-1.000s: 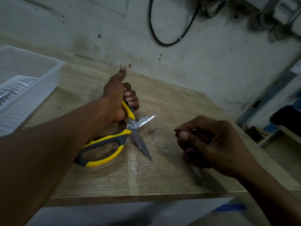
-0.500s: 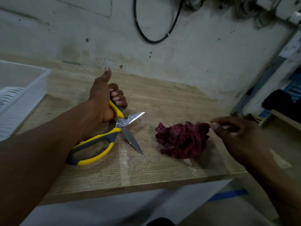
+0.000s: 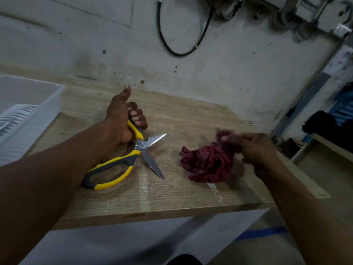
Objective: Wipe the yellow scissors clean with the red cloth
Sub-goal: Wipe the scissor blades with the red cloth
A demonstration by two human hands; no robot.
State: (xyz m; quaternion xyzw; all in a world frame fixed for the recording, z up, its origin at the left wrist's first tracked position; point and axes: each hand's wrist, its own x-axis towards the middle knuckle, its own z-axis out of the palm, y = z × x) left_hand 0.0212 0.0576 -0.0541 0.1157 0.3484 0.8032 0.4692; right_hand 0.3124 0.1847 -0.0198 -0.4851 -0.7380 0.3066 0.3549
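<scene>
The yellow and grey scissors (image 3: 122,165) lie spread apart on the wooden table (image 3: 172,203), blades pointing right. My left hand (image 3: 124,119) grips the upper handle, thumb sticking up. The crumpled red cloth (image 3: 206,165) sits on the table right of the blades, apart from them. My right hand (image 3: 256,150) is at the cloth's right side and pinches a fold at its upper edge; the hand is blurred.
A white plastic crate (image 3: 28,119) stands at the table's left end. The wall with a hanging black cable (image 3: 172,44) is close behind the table. The table's right edge drops to the floor, with shelving (image 3: 328,131) beyond.
The right hand let go of the cloth on the table and drew away to the right, then came back and took hold of its upper edge. The left hand kept its grip on the scissors.
</scene>
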